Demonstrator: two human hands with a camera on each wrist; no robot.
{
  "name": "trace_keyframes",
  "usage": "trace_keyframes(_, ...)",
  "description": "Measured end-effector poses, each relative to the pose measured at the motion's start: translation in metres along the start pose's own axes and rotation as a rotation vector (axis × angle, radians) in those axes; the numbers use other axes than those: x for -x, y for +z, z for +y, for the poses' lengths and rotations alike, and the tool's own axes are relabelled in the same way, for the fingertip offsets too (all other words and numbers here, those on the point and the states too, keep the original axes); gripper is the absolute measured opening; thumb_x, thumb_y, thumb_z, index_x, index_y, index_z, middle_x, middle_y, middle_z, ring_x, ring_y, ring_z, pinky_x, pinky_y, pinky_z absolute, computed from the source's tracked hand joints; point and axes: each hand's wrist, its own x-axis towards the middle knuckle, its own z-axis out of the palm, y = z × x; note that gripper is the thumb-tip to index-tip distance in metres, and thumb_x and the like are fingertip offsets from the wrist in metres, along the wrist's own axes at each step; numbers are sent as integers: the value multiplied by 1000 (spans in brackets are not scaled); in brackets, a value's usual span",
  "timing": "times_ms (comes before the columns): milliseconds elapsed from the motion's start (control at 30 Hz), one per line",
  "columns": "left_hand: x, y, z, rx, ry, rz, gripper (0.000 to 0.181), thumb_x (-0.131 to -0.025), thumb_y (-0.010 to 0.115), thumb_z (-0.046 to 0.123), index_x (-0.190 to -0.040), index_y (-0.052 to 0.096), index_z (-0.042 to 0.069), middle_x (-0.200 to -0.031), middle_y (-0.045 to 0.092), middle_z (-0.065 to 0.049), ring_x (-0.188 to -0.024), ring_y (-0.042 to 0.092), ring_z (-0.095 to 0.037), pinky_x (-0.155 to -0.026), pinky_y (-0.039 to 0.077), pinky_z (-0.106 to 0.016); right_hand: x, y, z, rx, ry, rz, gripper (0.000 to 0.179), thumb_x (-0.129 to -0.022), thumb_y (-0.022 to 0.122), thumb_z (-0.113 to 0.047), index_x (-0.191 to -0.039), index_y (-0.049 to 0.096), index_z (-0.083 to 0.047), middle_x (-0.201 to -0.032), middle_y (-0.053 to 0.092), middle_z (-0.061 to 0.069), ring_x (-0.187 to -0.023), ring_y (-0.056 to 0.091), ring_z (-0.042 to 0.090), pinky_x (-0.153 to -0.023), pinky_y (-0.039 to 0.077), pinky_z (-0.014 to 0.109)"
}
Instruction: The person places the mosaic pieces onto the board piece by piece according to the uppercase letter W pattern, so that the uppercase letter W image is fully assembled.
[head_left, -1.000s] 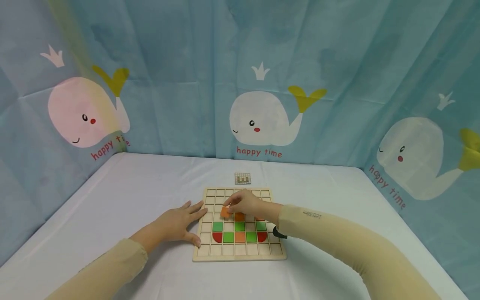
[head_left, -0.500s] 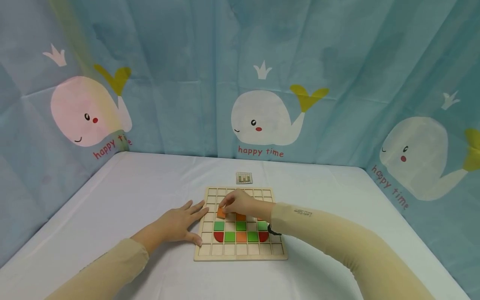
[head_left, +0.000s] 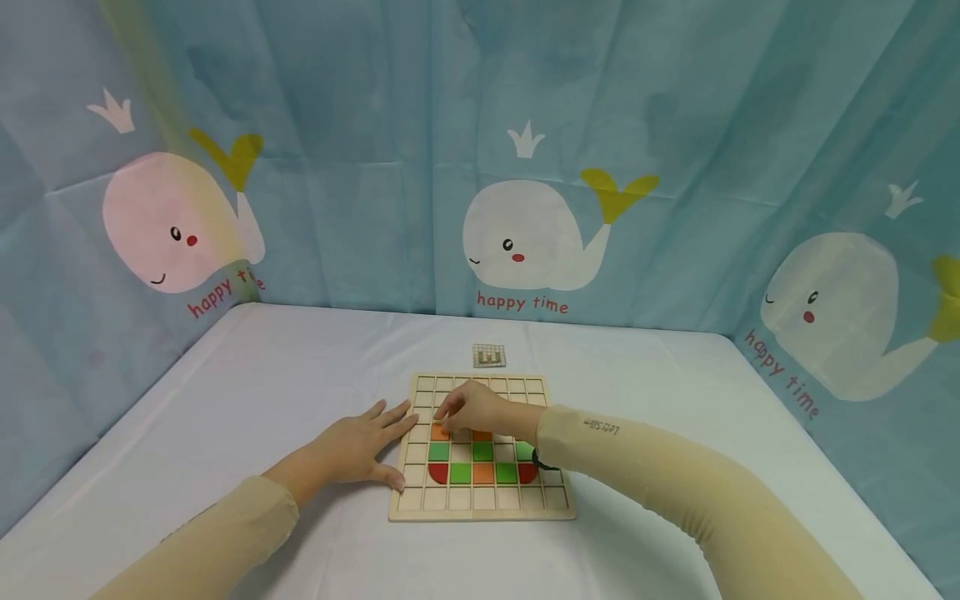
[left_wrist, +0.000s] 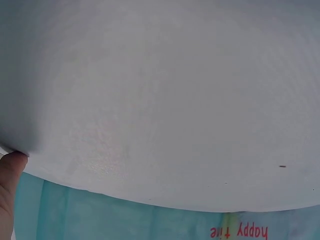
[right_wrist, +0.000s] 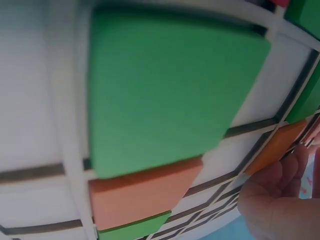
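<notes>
A wooden grid board lies on the white table. My right hand reaches over it from the right, its thumb and fingertips pinching an orange square tile at a left-hand cell, directly above a green tile. In the right wrist view the curled fingers are beyond another orange tile. My left hand is spread flat at the board's left edge, fingertips and thumb on its rim; the left wrist view catches only one fingertip.
Red rounded tiles and several green and orange squares sit in the lower rows. Behind the board lies a small pattern card. A blue whale-print curtain hangs around the table's back and sides.
My right hand has moved slightly left with the orange tile and lowered it into line above the left green tile. The left hand stays at the board's edge.
</notes>
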Motion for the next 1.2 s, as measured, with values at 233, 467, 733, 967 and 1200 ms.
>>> trace_keyframes(233, -3, 0, 2, 9, -5, -18, 100, -75, 64, 70, -150, 38, 8, -156, 30, -15, -136, 30, -49, -91, 45, -59, 6, -5, 4, 6, 2, 38, 13, -87, 72, -4, -100, 75, -2, -83, 65, 0, -72, 55, 10, -65, 47, 23)
trace_keyframes(467, -5, 2, 1, 12, -31, -34, 101, -74, 64, 71, -150, 37, 9, -157, 28, -13, -138, 28, -48, -93, 44, -60, 27, -22, 7, -82, 16, 101, 16, -90, 68, -4, -105, 73, 0, -98, 69, 6, -84, 59, 13, -75, 52, 28)
trace_keyframes(733, -3, 0, 1, 12, -32, -32, 102, -74, 65, 69, -150, 37, 8, -157, 28, -14, -138, 29, -48, -91, 45, -59, 56, -56, 14, -162, 33, 191, 21, -94, 63, -7, -112, 69, 3, -111, 67, 12, -97, 62, 21, -91, 50, 42)
trace_keyframes(967, -3, 1, 0, 18, -40, -41, 103, -73, 63, 72, -150, 36, 8, -157, 28, -14, -138, 28, -48, -92, 43, -61, 83, -87, 23, -164, 51, 232, 25, -96, 62, -12, -117, 68, 0, -116, 66, 14, -104, 60, 24, -93, 47, 50)
trace_keyframes(1200, -2, 2, -1, 23, -39, -36, 103, -74, 63, 71, -150, 36, 8, -157, 27, -14, -138, 27, -48, -92, 43, -61, 111, -112, 36, -156, 79, 258, 28, -95, 63, -16, -120, 66, -2, -120, 64, 12, -109, 59, 26, -93, 47, 47)
